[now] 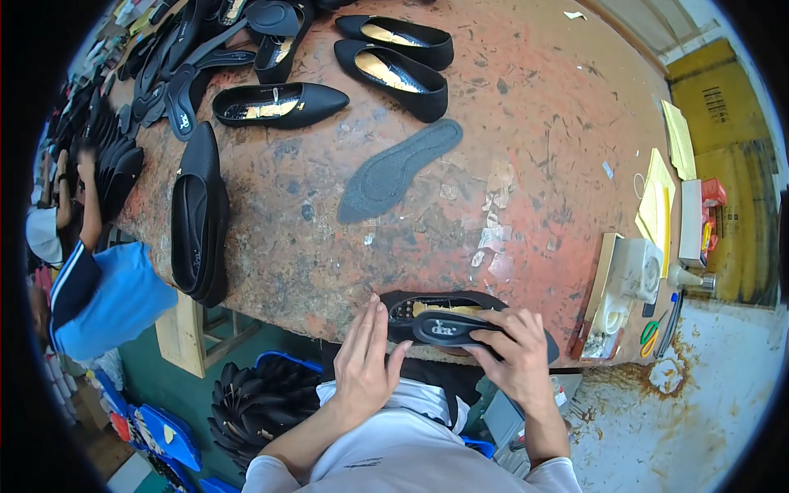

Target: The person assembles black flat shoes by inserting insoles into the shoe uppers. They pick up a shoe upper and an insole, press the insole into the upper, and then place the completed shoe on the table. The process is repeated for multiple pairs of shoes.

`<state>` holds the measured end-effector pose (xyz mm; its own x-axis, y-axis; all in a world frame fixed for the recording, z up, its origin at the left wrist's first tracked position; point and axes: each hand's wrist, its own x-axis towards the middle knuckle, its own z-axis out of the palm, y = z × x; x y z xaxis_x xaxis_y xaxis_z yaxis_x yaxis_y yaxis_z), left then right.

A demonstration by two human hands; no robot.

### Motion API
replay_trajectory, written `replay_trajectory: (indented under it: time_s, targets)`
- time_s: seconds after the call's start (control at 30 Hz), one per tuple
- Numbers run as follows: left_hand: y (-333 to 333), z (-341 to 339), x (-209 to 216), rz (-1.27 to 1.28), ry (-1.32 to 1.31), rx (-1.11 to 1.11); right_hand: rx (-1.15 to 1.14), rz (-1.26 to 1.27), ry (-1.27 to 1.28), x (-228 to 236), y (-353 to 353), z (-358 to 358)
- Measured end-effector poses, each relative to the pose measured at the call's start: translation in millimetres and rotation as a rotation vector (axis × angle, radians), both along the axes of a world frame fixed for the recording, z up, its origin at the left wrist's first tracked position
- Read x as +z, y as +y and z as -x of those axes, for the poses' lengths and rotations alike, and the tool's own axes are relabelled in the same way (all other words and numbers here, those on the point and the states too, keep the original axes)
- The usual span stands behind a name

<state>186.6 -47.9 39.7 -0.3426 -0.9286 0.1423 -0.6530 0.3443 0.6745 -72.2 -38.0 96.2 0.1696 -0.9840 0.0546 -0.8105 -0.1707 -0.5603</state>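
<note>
A black pointed flat shoe (393,331) lies at the table's near edge, its toe to the right and pale gold lining showing inside. My right hand (516,353) pinches a black insole (459,323) and holds it over the shoe's opening. The insole's rounded heel end, with a pale printed mark, points left. Beside the shoe's heel is my left hand (362,353), fingers straight and close together, thumb apart, holding nothing. Its fingertips are at the heel; firm contact is hard to tell. Farther back, a dark grey textured insole (399,172) lies flat on the table.
More black flats (197,214) stand left and at the back, near piled insoles (181,99). A tape dispenser (637,271) and scissors (649,337) sit at the right. Another person in a blue shirt (115,296) works at left. Below is a heap of black shoes (255,411).
</note>
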Motion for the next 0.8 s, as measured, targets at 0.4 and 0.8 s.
replay_trajectory:
  time_s: [0.4, 0.8]
  targets:
    - [-5, 0, 8, -0.053, -0.064, -0.053, 0.042, 0.052, -0.03, -35, -25, -42]
    - [-27, 21, 29, -0.179, -0.333, -0.125, 0.098, 0.039, 0.068, -40, -30, -47]
